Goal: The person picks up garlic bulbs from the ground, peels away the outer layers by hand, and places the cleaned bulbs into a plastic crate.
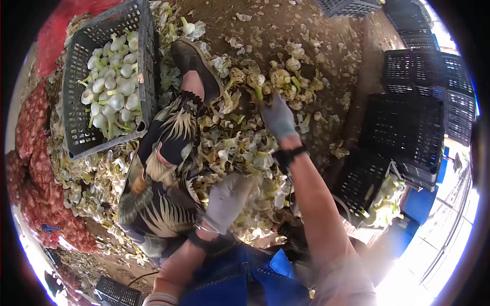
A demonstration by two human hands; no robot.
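Observation:
My right hand (278,118), in a grey glove, reaches out to the pile of unpeeled bulbs (280,79) on the ground. Its fingers are closed at the green stem of one bulb (255,80). Over my lap, my left hand (227,201) wears a whitish glove; its fingers are blurred, and I cannot make out whether they hold anything. Loose peeled skins (240,153) lie thickly beneath and between both hands. White peeled bulbs (116,101) fill part of a black crate (145,76) at the upper left.
My shoe (196,64) is between the crate and the bulb pile. Black crates (400,127) are stacked on the right, with pale bulbs and stems (385,204) in one below. Red net sacks (41,173) line the left side. A small crate (117,291) sits at the lower left.

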